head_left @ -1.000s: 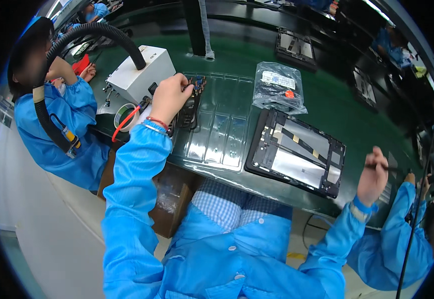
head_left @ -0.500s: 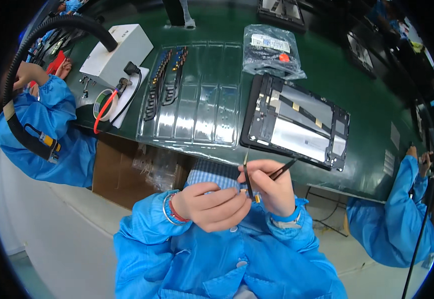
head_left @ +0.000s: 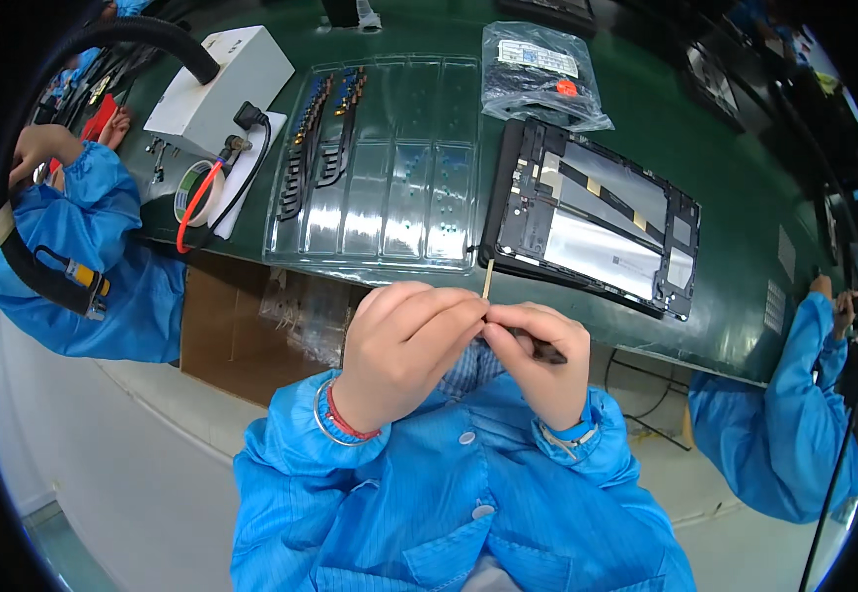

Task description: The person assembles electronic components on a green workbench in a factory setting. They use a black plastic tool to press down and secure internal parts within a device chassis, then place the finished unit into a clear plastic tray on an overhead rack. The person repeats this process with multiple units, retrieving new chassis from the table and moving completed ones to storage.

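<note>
Both my hands meet in front of the table's near edge, their fingertips nearly touching. The fingers of my left hand [head_left: 404, 340] are pinched together, and what they hold is mostly hidden. My right hand [head_left: 544, 360] is closed around dark tweezers [head_left: 548, 352], partly covered by the fingers. Upward from between the fingertips sticks a thin gold-coloured strip [head_left: 488, 280]; I cannot tell which hand grips it. Just beyond lies an opened tablet [head_left: 607, 227] with silver panels and black cables. Left of it, a clear plastic tray [head_left: 370, 259] holds rows of black flex cables [head_left: 335, 163].
Behind the tablet lies a clear bag [head_left: 537, 84] with dark contents. A white box [head_left: 220, 89] with a black hose, a tape roll [head_left: 195, 192] and an orange-red cable [head_left: 192, 212] stand left. Below is a cardboard box [head_left: 222, 335]. Co-workers in blue sleeves [head_left: 84, 247] sit either side.
My left hand has risen and turned, its fingertips now meeting the right hand's. The small gold-ended piece seen below the fingers is hidden now. The table sits slightly higher in view.
</note>
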Motion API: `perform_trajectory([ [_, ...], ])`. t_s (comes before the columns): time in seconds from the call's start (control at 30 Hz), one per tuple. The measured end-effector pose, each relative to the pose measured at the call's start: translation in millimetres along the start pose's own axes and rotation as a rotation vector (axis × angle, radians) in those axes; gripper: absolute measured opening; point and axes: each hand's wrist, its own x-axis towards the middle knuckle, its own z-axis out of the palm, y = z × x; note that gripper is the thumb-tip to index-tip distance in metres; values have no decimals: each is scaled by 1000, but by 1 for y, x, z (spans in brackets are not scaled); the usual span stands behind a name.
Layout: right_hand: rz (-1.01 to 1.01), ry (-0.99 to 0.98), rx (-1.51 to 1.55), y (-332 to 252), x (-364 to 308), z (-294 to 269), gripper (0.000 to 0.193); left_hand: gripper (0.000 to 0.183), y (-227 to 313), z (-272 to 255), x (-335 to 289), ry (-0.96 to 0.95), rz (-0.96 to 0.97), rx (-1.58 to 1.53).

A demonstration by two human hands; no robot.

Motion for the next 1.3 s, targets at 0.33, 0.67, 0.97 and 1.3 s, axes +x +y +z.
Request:
perform_trajectory([
  [0.33, -300, 67, -259, 4, -3, 10, 19, 21, 0, 2, -5, 65, 90, 191],
  [0.67, -146, -51, -106, 9, -4, 7, 17, 6, -49, -64, -63, 224, -534, 672],
  [0.97, -23, -140, 52, 15, 1, 15, 13, 13, -33, -64, -60, 152, -928, 227],
  [1.3, 36, -217, 49, 17, -6, 8, 15, 19, -5, -9, -5, 174, -349, -198],
])
